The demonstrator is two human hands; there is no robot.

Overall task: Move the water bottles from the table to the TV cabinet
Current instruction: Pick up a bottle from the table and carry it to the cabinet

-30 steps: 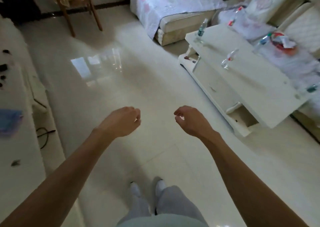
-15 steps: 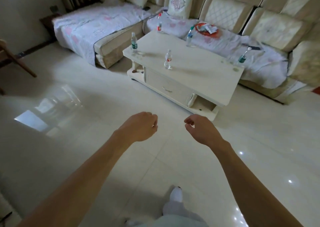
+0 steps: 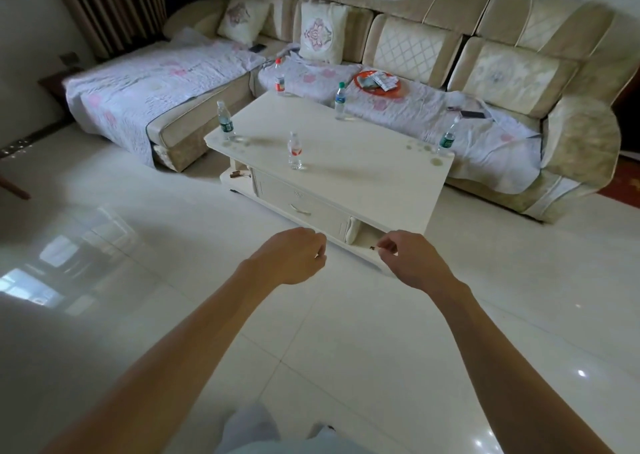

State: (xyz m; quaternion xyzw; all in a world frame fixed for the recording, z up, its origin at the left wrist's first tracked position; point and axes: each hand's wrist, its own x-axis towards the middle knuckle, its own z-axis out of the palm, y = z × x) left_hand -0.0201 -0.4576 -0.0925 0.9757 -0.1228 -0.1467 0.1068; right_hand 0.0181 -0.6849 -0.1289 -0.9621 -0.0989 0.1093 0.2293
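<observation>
Several clear water bottles stand upright on a white coffee table (image 3: pixel 363 163). A red-label bottle (image 3: pixel 295 150) is nearest me, a green-label bottle (image 3: pixel 226 125) stands at the left corner, another green-label bottle (image 3: pixel 340 101) at the far edge, a red-capped bottle (image 3: pixel 279 79) at the far left corner, and one (image 3: pixel 447 139) at the right corner. My left hand (image 3: pixel 291 258) and my right hand (image 3: pixel 410 258) hang in front of me with loosely curled fingers, holding nothing, short of the table's near edge. The TV cabinet is out of view.
A beige sectional sofa (image 3: pixel 519 83) with a floral cover wraps the table's far and left sides. An orange tray (image 3: pixel 379 81) with packets and a phone (image 3: pixel 472 114) lie on the sofa. Glossy tiled floor (image 3: pixel 173 280) stretches between me and the table.
The view has swung from the cabinet side toward the coffee table and come closer to it. Both hands stay held out in front, loosely curled and holding nothing.
</observation>
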